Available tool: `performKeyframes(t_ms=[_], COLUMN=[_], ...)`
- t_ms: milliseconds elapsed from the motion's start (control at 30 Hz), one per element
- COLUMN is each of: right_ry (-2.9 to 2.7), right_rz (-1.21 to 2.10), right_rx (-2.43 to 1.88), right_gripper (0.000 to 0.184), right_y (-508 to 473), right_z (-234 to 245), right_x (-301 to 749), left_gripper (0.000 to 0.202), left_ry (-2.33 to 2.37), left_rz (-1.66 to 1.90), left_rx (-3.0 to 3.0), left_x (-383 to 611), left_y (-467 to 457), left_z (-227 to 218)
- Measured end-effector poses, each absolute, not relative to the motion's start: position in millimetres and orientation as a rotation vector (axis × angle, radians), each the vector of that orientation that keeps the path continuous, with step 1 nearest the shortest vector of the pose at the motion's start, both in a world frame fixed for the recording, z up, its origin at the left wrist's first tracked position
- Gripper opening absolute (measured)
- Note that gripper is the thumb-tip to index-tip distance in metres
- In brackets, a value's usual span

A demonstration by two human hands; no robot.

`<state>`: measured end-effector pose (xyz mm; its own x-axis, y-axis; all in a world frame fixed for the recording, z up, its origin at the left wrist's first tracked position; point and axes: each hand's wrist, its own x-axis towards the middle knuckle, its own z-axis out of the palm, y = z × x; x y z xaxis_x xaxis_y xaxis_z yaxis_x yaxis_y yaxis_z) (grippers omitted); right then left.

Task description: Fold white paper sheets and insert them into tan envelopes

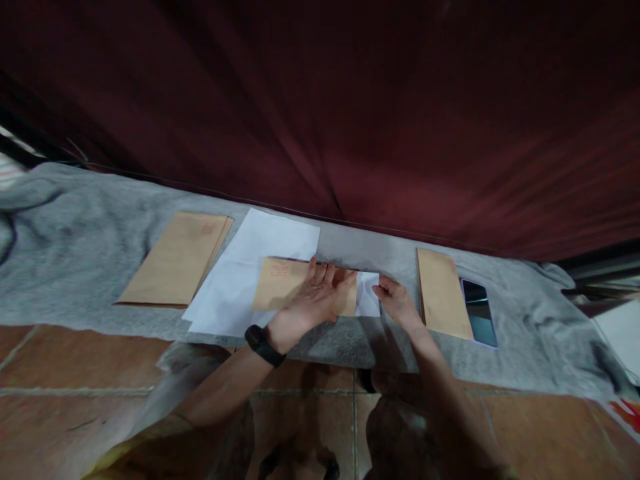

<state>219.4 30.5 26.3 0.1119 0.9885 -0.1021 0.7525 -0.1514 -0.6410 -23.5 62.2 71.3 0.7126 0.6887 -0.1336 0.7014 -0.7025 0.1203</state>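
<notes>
Envelope (277, 283), brown, lies flat on the grey cloth (75, 253), long side across the view. L hand (315, 300) rests on its R half, palm down, fingers spread & flat. It is released, pressing rather than gripping. Black watch (264, 345) on that wrist.

White slip (369, 293), a folded sheet, sticks out of the envelope's R end; part of it looks tucked under the L fingers, can't tell how far in. R hand (397, 303) is at the slip's outer edge w/ fingertips touching it. Can't tell if it pinches the slip or only pushes.

Handling, as a judgement: both are thin & light. The envelope is somewhat stiff and prob. slides easily on cloth, so a flat palm suits it. The slip is floppy, creases easily and buckles if shoved from one corner. Best held at the outer edge, thumb under & fingers over, near the middle.

Around the envelope:
- Under it & to the L: loose white sheets (250, 233).
- Farther L: stack of brown envelopes (177, 257).
- To the R, past the R hand: second stack (443, 293), w/ a phone (479, 312) just beside it.
- Behind: dark red curtain (350, 100).
- In front: tile floor (75, 373).
</notes>
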Motion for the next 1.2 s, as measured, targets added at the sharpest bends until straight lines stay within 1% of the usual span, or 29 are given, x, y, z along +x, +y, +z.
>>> performKeyframes(t_ms=[167, 367, 500, 733, 1000, 1100, 1200], right_ry=[-1.635, -1.507, -1.447, -1.455, -1.429, -1.376, -1.379], right_rz=[0.826, 1.053, 1.132, 1.124, 1.094, 1.138, 1.161], right_rx=[-1.924, -1.84, -1.791, -1.784, -1.816, -1.829, -1.814], right_gripper=[0.021, 0.02, 0.016, 0.009, 0.007, 0.008, 0.015], right_y=[31.3, 30.1, 31.1, 35.9, 37.7, 39.5, 42.2], right_z=[26.3, 29.2, 25.5, 15.4, 17.1, 15.3, 13.3], right_x=[217.4, 210.9, 201.9, 187.0, 180.6, 177.5, 174.6], left_gripper=[0.122, 0.115, 0.114, 0.117, 0.115, 0.115, 0.115], left_ry=[1.118, 1.141, 1.15, 1.122, 1.113, 1.103, 1.105], left_rz=[-0.029, 0.032, 0.049, 0.005, 0.02, -0.002, -0.029], left_rx=[2.762, 2.816, 2.817, 2.751, 2.657, 2.639, 2.622], left_x=[-23.1, -21.9, -19.2, -20.0, -25.1, -25.2, -25.6], left_y=[62.3, 59.2, 58.9, 65.4, 67.2, 69.0, 71.2], left_z=[65.2, 64.2, 67.9, 71.3, 68.7, 69.4, 70.0])
